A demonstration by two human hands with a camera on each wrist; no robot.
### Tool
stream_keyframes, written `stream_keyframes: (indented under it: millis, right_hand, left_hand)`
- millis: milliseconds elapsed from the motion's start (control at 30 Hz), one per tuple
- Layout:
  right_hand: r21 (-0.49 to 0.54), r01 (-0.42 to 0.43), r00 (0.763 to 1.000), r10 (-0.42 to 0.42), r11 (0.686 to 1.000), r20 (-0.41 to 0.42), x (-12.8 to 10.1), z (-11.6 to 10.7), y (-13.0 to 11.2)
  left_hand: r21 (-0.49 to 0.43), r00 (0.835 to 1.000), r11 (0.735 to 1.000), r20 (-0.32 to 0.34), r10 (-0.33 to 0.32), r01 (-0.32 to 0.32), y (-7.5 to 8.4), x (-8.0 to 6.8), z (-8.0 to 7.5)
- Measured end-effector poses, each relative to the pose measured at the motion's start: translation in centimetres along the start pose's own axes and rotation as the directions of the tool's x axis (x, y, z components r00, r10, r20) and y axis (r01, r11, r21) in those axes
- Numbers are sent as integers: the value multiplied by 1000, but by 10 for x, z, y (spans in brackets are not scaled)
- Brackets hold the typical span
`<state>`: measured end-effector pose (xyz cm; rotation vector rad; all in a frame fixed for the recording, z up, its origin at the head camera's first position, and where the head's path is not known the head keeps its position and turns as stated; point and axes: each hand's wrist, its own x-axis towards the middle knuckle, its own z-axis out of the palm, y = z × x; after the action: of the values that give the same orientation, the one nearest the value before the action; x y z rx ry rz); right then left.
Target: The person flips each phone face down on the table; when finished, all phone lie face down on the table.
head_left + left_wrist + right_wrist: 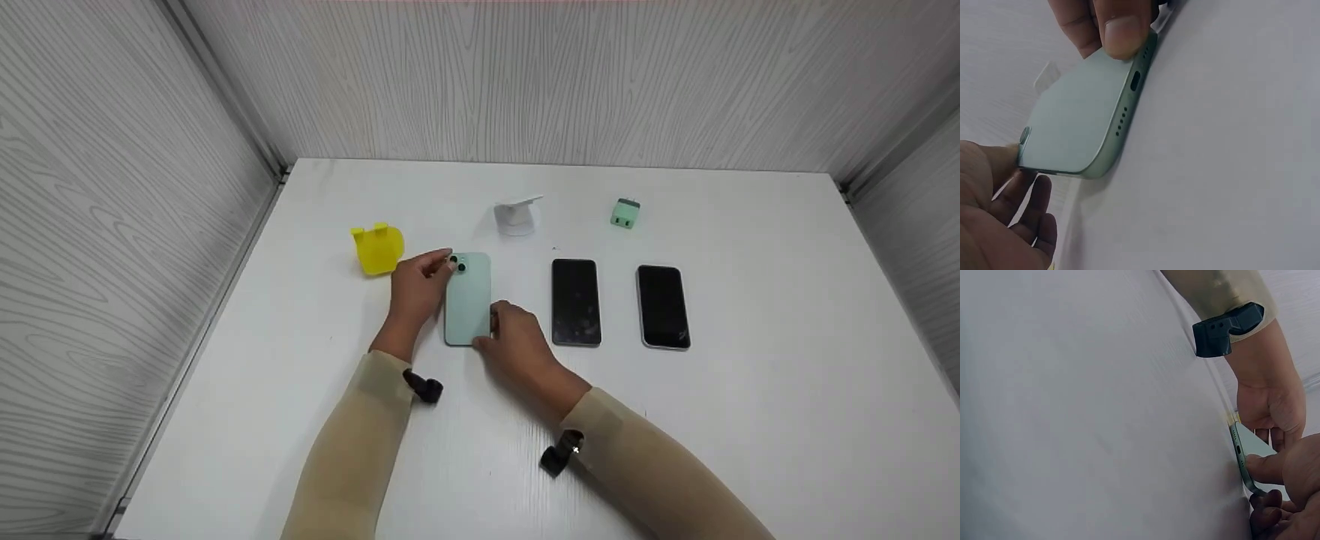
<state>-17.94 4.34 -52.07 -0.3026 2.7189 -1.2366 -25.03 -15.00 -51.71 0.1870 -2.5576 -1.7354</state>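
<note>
A mint-green smartphone [469, 307] lies back side up on the white table, its twin camera at the top left. My left hand [417, 292] pinches the phone's upper left corner, thumb beside the lenses. At the lower right corner my right hand [517, 341] grips the phone, and its thumb presses on the back in the left wrist view. That view also shows the charging port on the green phone's [1081, 112] bottom edge. Two phones with dark screens lie to the right: one black phone [576, 302] nearer, one black phone with a pale rim [664, 307] farther out.
Left of the phones stands a yellow plastic phone stand [379, 249], close to my left hand. A white stand [516, 216] sits behind the green phone. Farther right is a green charger plug [625, 213]. Wood-grain panels [510, 82] border the table [787, 420] at the back and sides.
</note>
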Motion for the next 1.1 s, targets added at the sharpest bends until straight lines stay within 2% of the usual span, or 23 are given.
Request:
stream_keyframes:
  millis: [100, 300, 467, 800, 1100]
  right_hand:
    - [-30, 2, 1000, -2, 1000, -4, -1, 1, -1]
    - [-70, 20, 1000, -21, 997, -9, -3, 1, -2]
    - [-81, 33, 999, -33, 996, -5, -3, 1, -2]
    - [-94, 46, 999, -47, 995, -6, 0, 2, 0]
    - [-101, 63, 998, -64, 993, -6, 1, 2, 0]
  left_hand:
    - [80, 999, 997, 33, 11, -14, -1, 2, -3]
    - [154, 997, 988, 61, -38, 28, -2, 4, -5]
    - [171, 995, 985, 84, -49, 34, -1, 6, -5]
    - [133, 992, 990, 108, -57, 43, -6, 6, -6]
    - [168, 988, 983, 129, -90, 68, -5, 7, -9]
